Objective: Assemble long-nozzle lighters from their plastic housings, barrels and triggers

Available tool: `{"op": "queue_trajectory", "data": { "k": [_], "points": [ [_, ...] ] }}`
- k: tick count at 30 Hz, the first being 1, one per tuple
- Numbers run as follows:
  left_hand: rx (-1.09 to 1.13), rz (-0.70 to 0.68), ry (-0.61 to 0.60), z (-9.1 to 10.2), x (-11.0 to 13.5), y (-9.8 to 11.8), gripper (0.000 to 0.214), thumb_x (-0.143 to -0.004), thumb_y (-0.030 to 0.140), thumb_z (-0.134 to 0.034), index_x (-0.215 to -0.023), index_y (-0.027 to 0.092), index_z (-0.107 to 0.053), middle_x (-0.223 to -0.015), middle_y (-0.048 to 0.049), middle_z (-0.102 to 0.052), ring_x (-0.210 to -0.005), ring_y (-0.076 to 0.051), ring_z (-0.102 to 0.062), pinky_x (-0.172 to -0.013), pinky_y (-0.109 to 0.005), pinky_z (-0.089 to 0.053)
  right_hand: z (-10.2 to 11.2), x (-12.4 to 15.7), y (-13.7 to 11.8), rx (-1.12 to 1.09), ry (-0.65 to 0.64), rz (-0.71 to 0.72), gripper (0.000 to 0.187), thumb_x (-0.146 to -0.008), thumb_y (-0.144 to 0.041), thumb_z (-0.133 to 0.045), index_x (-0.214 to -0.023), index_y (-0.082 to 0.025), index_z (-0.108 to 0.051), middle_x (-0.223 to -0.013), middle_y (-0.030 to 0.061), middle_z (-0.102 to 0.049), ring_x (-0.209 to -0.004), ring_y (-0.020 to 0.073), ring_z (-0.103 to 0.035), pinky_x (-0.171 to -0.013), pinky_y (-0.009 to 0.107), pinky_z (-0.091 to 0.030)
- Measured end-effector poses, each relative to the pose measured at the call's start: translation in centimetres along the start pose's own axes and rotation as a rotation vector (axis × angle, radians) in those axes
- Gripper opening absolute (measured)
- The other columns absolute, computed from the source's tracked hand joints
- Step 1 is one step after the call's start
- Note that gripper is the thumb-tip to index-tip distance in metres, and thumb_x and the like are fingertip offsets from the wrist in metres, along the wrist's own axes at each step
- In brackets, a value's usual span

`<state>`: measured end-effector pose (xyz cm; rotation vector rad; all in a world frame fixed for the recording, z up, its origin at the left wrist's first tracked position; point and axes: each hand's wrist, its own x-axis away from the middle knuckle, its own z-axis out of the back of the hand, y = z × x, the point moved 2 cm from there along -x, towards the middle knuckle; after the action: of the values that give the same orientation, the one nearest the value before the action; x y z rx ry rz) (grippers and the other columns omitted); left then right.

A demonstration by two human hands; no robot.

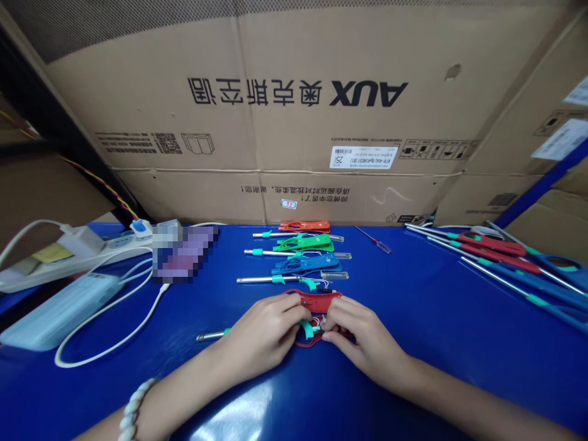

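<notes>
A stick lighter lies taken apart in front of me. Its red shell half rests behind my fingers, and another red piece shows beneath them. My left hand is closed with its fingertips at the teal trigger; the metal tube sticks out to the left under the wrist. My right hand is closed in a pinch at the thin white wires and a small dark part beside the trigger. What lies exactly between its fingertips is hidden.
Behind, opened lighters in blue, green and red-orange lie in rows. A screwdriver and several whole lighters are to the right. Left are a power bank, cable and power strip. A cardboard box stands behind.
</notes>
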<state>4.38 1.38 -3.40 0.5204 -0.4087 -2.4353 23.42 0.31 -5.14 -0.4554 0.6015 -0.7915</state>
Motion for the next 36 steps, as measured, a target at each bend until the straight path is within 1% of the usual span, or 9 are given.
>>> {"op": "queue_trajectory", "data": {
  "k": [2, 5, 11, 14, 17, 23, 29, 36],
  "points": [
    [0.057, 0.039, -0.005, 0.12, -0.04, -0.04, 0.024, -0.086, 0.004, -0.045, -0.099, 0.018, -0.06, -0.095, -0.0046, -0.06, -0.083, -0.017, -0.059, -0.069, -0.025, -0.047, -0.06, 0.02, 0.01, 0.019, 0.004, 0.01, 0.017, -0.085, -0.01, -0.061, -0.074, -0.02, -0.051, -0.075, -0.0003, -0.057, -0.073, 0.0157, -0.049, -0.066, 0.026, -0.037],
    [0.086, 0.068, -0.004, 0.15, -0.05, -0.17, 0.024, -0.087, 0.006, -0.045, -0.098, 0.018, -0.061, -0.094, -0.0044, -0.06, -0.084, -0.017, -0.059, -0.071, -0.025, -0.047, -0.15, 0.11, 0.0, 0.074, 0.011, 0.029, 0.016, -0.085, -0.011, -0.059, -0.075, -0.02, -0.051, -0.075, -0.0004, -0.057, -0.072, 0.0154, -0.049, -0.065, 0.026, -0.037],
    [0.112, 0.058, -0.001, -0.03, -0.02, -0.5, 0.022, -0.09, 0.008, -0.043, -0.094, 0.018, -0.062, -0.091, -0.0034, -0.06, -0.081, -0.016, -0.058, -0.071, -0.025, -0.046, -0.32, 0.25, 0.04, 0.149, 0.032, 0.073, 0.012, -0.087, -0.012, -0.055, -0.078, -0.019, -0.051, -0.077, 0.0008, -0.058, -0.069, 0.0155, -0.047, -0.063, 0.027, -0.034],
    [0.122, 0.059, -0.004, -0.07, -0.04, -0.6, 0.022, -0.091, 0.009, -0.043, -0.096, 0.018, -0.062, -0.092, -0.0031, -0.06, -0.082, -0.016, -0.057, -0.073, -0.025, -0.046, -0.34, 0.29, 0.09, 0.142, 0.034, 0.066, 0.012, -0.086, -0.011, -0.056, -0.078, -0.018, -0.051, -0.077, 0.0006, -0.058, -0.069, 0.0154, -0.046, -0.063, 0.027, -0.033],
    [0.124, 0.059, -0.01, -0.06, -0.08, -0.61, 0.022, -0.092, 0.01, -0.042, -0.095, 0.018, -0.063, -0.09, -0.0032, -0.059, -0.08, -0.015, -0.056, -0.071, -0.025, -0.045, -0.33, 0.31, 0.15, 0.131, 0.034, 0.055, 0.013, -0.084, -0.01, -0.059, -0.077, -0.018, -0.051, -0.076, 0.0001, -0.058, -0.069, 0.0151, -0.046, -0.063, 0.027, -0.033],
    [0.102, 0.054, -0.01, -0.13, -0.07, -0.53, 0.023, -0.092, 0.011, -0.042, -0.095, 0.017, -0.064, -0.089, -0.0042, -0.058, -0.079, -0.017, -0.056, -0.07, -0.026, -0.045, -0.28, 0.2, 0.19, 0.101, 0.02, 0.034, 0.014, -0.084, -0.01, -0.06, -0.077, -0.019, -0.051, -0.076, 0.0, -0.058, -0.068, 0.015, -0.047, -0.064, 0.027, -0.034],
    [0.057, 0.075, -0.007, -0.4, -0.04, -0.6, 0.023, -0.091, 0.008, -0.043, -0.095, 0.017, -0.063, -0.091, -0.005, -0.059, -0.081, -0.018, -0.058, -0.071, -0.027, -0.046, -0.22, 0.3, 0.18, 0.064, -0.001, 0.004, 0.011, -0.085, -0.01, -0.058, -0.078, -0.018, -0.054, -0.078, 0.0013, -0.058, -0.073, 0.0161, -0.049, -0.066, 0.028, -0.035],
    [-0.04, 0.027, 0.01, -0.4, -0.02, -0.41, 0.019, -0.09, 0.008, -0.043, -0.09, 0.015, -0.061, -0.085, -0.0046, -0.057, -0.072, -0.017, -0.056, -0.063, -0.026, -0.044, -0.11, 0.22, 0.12, 0.027, 0.0, 0.019, 0.012, -0.084, -0.008, -0.052, -0.079, -0.018, -0.056, -0.079, 0.0026, -0.058, -0.074, 0.0165, -0.05, -0.068, 0.028, -0.037]
  ]
}}
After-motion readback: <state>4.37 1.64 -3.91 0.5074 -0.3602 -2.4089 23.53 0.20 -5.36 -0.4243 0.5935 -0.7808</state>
